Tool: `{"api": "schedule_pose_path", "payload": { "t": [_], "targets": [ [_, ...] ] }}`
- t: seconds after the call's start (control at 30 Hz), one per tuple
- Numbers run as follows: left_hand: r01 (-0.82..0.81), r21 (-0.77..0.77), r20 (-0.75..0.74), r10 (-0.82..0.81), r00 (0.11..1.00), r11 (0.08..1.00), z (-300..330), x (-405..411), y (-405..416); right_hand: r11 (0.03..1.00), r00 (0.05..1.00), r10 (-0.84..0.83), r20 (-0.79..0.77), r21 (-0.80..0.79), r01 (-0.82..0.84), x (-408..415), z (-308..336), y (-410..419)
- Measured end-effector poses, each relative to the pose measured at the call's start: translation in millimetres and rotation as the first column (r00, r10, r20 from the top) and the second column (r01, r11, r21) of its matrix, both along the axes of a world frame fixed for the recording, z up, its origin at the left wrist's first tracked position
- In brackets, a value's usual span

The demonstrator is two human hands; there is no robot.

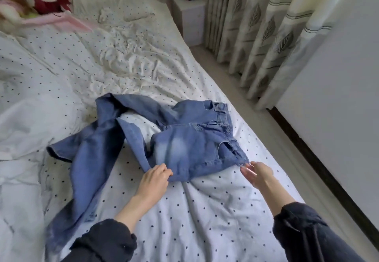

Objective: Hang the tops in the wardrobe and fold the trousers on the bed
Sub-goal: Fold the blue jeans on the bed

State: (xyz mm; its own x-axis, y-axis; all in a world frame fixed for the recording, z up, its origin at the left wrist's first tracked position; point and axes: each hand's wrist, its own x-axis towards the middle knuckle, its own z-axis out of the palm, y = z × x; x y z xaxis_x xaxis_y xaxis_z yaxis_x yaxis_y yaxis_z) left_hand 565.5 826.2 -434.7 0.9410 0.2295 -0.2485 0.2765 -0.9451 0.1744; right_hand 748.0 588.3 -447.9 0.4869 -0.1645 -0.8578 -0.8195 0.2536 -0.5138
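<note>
— How were the jeans (143, 138) placed at that moment?

— They were spread on the bed (205, 210), over the dotted sheet near its right side, with the waistband (222, 118) turned toward the curtains (266, 36). The seat and hip section was laid fairly flat. The legs were thrown off to the left, twisted and partly doubled over each other, one of them trailing down toward the near edge of the frame.

— And how was the garment held?

— The near edge of the hip section was pinched by the left hand (154, 179), the fingers being curled onto the denim. The right hand (257, 172) was held with fingers stretched out and apart, its fingertips at the near corner of the waistband; whether the cloth was actually touched could not be told, as that hand was blurred.

— Why that grip, would it be said?

— It was judged that the near edge was being taken at both ends so that the upper part could be pulled straight before any fold was made. Folding was judged barely begun, since the legs were not yet aligned.

— How was the denim seen to look?

— A mid-blue wash was shown, with pale faded patches across the thigh, a zip fly lying open and a pocket opening visible. No tops were in view, and no wardrobe was recognised.
</note>
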Motion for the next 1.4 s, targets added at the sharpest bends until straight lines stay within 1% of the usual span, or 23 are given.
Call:
{"api": "schedule_pose_path", "payload": {
  "t": [0.07,0.17,0.2,0.27,0.33,0.4,0.47,0.57,0.67,0.73,0.8,0.87,0.93,0.97,1.03,1.1,1.13,1.2,1.23,1.3,1.33,1.37,1.4],
  "targets": [
    [0.042,0.005,0.001,-0.042,0.999,0.999,-5.1,-2.0,-14.8,0.982,0.987,0.16,0.019,-0.102,-0.157,-6.2,-9.5,-6.8],
    [0.243,0.013,0.216,-0.24,0.946,0.97,-14.2,-5.5,-27.2,0.851,0.879,0.474,0.049,-0.284,-0.442,-21.1,-24.1,0.3],
    [0.276,0.038,0.291,-0.275,0.916,0.96,-16.7,-7.5,-27.0,0.734,0.791,0.61,0.051,-0.412,-0.54,-27.4,-27.4,5.5],
    [0.257,0.109,0.397,-0.279,0.874,0.96,-15.2,-14.0,-23.5,0.445,0.532,0.845,0.056,-0.626,-0.641,-44.3,-32.6,17.9],
    [0.103,0.137,0.497,-0.158,0.854,0.985,-10.2,-21.7,-10.1,0.284,0.322,0.943,0.088,-0.719,-0.635,-60.6,-35.3,32.0],
    [-0.131,0.091,0.523,0.065,0.85,0.987,-3.6,-35.1,10.4,0.215,0.225,0.969,0.097,-0.777,-0.591,-74.3,-35.7,50.6],
    [-0.385,-0.002,0.496,0.335,0.801,0.923,-0.8,-56.6,37.6,0.113,0.137,0.989,0.048,-0.851,-0.513,-86.7,-30.2,75.0],
    [-0.622,-0.169,0.356,0.636,0.685,0.765,-4.8,-92.0,76.9,0.105,0.01,0.994,0.113,-0.878,-0.468,-101.8,-11.9,114.5],
    [-0.663,-0.275,0.252,0.718,0.649,0.696,-10.1,-116.0,118.8,0.148,-0.129,0.961,0.243,-0.853,-0.5,-116.6,5.0,164.3],
    [-0.696,-0.289,0.255,0.754,0.605,0.657,-12.7,-117.8,149.3,0.161,-0.159,0.948,0.275,-0.849,-0.503,-120.1,14.0,194.0],
    [-0.696,-0.527,0.062,0.838,0.542,0.488,-8.2,-117.3,181.1,0.216,-0.133,0.939,0.318,-0.843,-0.492,-124.7,24.5,226.2],
    [-0.643,-0.697,-0.216,0.761,0.612,0.319,-4.6,-120.6,193.5,0.263,-0.129,0.923,0.362,-0.839,-0.476,-127.5,34.2,254.3],
    [-0.577,-0.722,-0.197,0.685,0.701,0.382,2.1,-131.5,200.1,0.22,-0.118,0.942,0.314,-0.845,-0.488,-131.5,40.0,279.8],
    [-0.546,-0.709,-0.118,0.688,0.716,0.446,9.4,-131.9,201.9,0.185,-0.066,0.965,0.253,-0.84,-0.51,-130.2,42.3,283.8],
    [-0.493,-0.568,0.138,0.667,0.732,0.659,43.6,-135.8,234.7,0.183,0.061,0.982,0.18,-0.813,-0.552,-134.2,49.5,296.7],
    [-0.465,-0.333,0.381,0.568,0.73,0.82,92.5,-142.3,277.3,0.183,0.062,0.982,0.177,-0.835,-0.519,-141.7,62.6,306.7],
    [-0.424,-0.218,0.478,0.475,0.739,0.879,112.2,-144.5,293.5,0.181,0.042,0.982,0.183,-0.862,-0.473,-144.4,67.4,308.5],
    [-0.311,0.075,0.614,0.202,0.763,0.947,147.5,-158.1,319.1,0.263,0.02,0.962,0.272,-0.908,-0.325,-161.3,84.9,323.3],
    [-0.297,0.167,0.631,0.13,0.765,0.94,153.7,-165.2,323.1,0.289,0.003,0.954,0.299,-0.92,-0.266,-172.1,90.8,328.0],
    [-0.336,0.277,0.581,0.121,0.805,0.9,145.5,-196.2,325.1,0.318,-0.047,0.94,0.337,-0.919,-0.234,-201.1,92.7,336.3],
    [-0.346,0.323,0.534,0.132,0.835,0.881,129.5,-216.8,323.9,0.292,-0.094,0.943,0.32,-0.928,-0.231,-216.5,89.8,336.8],
    [-0.333,0.37,0.42,0.163,0.893,0.867,110.0,-240.3,320.9,0.212,-0.163,0.954,0.253,-0.949,-0.233,-231.3,83.5,335.0],
    [-0.31,0.415,0.224,0.235,0.946,0.855,89.2,-267.4,316.4,0.037,-0.266,0.958,0.111,-0.963,-0.266,-245.9,75.0,332.4]
  ]
}}
